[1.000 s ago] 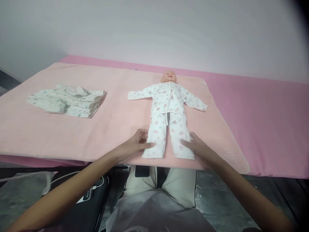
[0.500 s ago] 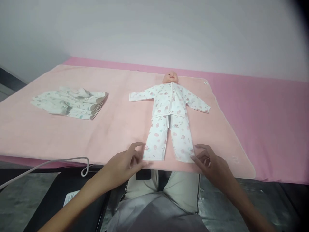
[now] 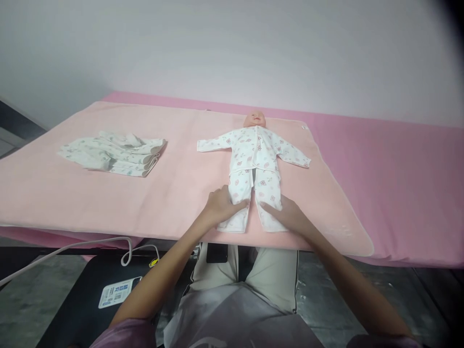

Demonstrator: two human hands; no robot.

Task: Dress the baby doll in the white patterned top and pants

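A baby doll [image 3: 254, 119] lies on its back, its head toward the wall. It wears a white printed long-sleeved top [image 3: 254, 147] with the sleeves spread outward, and matching trousers [image 3: 267, 186] with the legs pointing toward me. My left hand [image 3: 222, 207] grips the left trouser leg around the shin, thumb across the front and the other fingers at the outer side, partly hidden. Likewise my right hand [image 3: 287, 212] grips the right trouser leg, thumb on top, its other fingers mostly out of sight. Both trouser cuffs lie flat near the table's front edge.
A folded pile of white printed clothes [image 3: 119, 153] lies at the left on the pale pink mat [image 3: 174, 193]. Darker pink cloth [image 3: 406, 193] covers the table's right side. A white cable [image 3: 90, 240] runs below the front edge. A phone [image 3: 217, 253] rests on my lap.
Both hands have moved from beside the trouser cuffs up and inward onto the legs, and now grip them. The view has shifted slightly.
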